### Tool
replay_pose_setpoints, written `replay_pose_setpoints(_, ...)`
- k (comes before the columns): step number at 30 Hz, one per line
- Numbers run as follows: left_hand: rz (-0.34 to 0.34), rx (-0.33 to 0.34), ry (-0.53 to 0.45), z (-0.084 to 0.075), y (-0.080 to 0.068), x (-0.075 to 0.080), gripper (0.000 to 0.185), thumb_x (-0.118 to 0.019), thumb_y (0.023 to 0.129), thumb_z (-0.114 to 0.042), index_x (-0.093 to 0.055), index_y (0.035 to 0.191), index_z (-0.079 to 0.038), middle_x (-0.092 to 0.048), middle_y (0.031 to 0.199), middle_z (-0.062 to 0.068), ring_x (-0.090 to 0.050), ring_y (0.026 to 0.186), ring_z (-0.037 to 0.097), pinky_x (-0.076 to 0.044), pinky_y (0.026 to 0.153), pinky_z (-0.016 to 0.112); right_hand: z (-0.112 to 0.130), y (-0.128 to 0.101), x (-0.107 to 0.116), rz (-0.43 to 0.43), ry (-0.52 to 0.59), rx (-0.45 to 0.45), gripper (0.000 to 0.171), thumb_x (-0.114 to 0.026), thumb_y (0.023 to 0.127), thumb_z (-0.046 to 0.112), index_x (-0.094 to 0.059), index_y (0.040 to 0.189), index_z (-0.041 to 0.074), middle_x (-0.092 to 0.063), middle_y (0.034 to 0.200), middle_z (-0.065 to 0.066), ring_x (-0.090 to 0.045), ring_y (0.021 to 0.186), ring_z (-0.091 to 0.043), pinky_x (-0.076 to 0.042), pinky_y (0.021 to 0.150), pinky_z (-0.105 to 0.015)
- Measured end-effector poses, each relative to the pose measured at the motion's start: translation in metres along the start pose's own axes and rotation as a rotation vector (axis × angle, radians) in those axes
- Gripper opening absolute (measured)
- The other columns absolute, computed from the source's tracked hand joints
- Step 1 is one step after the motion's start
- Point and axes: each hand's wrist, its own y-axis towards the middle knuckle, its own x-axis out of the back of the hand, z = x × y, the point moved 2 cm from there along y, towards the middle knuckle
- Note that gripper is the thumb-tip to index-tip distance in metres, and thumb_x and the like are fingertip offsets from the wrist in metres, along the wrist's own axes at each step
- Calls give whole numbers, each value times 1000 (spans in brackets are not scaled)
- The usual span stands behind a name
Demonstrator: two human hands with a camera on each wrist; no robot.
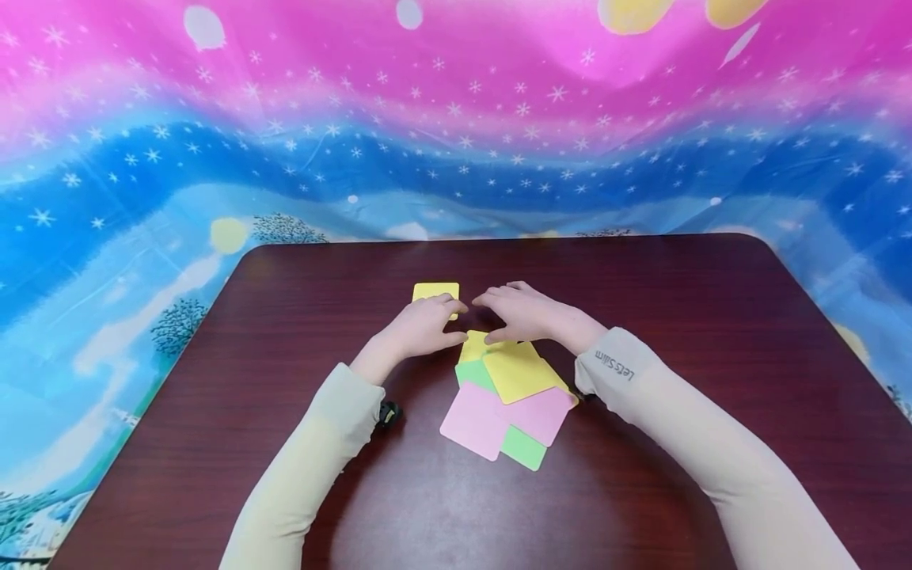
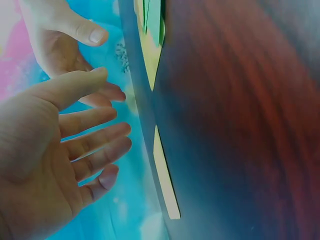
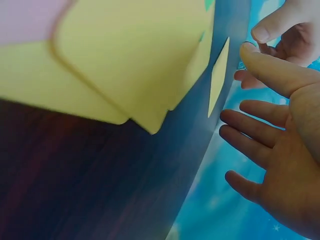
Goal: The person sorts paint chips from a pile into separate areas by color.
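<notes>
Several yellow, green and pink cards lie overlapping in a loose pile at the middle of the table in the head view. On top is a yellow card (image 1: 523,372), with a pink card (image 1: 476,422) and a green card (image 1: 525,448) toward the near side. A separate yellow card (image 1: 436,290) lies farther back. My left hand (image 1: 427,323) hovers in front of that separate card, partly covering it, fingers spread and empty. Over the pile's far edge is my right hand (image 1: 526,313), its fingers loosely extended and holding nothing. Both hands' fingertips face each other across a small gap.
The dark reddish-brown table (image 1: 641,285) has rounded far corners. Behind it hangs a pink and blue patterned cloth (image 1: 456,158). A black wrist strap (image 1: 389,413) shows at the left cuff.
</notes>
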Motion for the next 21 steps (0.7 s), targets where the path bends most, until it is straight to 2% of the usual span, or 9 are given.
replay_pose_setpoints(7,26,-30,7,-15,-1,-1,46,-61,83,-38,-59,119,-8,-59,115,5,-57,102,20,-44,89,36,-5,-15,-5,-30,41,32,64,-68,79,38,-46,132,9,-50,129,-6,-45,121,-20,-20,105,-50)
replay_pose_setpoints(17,36,-89,13,-32,-6,-5,46,-61,82,-40,-61,115,-8,-60,104,6,-57,86,17,-46,77,32,-9,-39,-10,-36,75,47,65,-71,76,37,-49,129,7,-53,123,-6,-50,113,-20,-21,104,-51)
replay_pose_setpoints(21,59,-85,21,-40,-8,-6,46,-60,83,-40,-61,116,-8,-58,104,5,-57,82,16,-47,75,31,-13,-48,-14,-40,69,43,69,-74,71,40,-50,128,8,-54,122,-5,-50,111,-21,-22,103,-52)
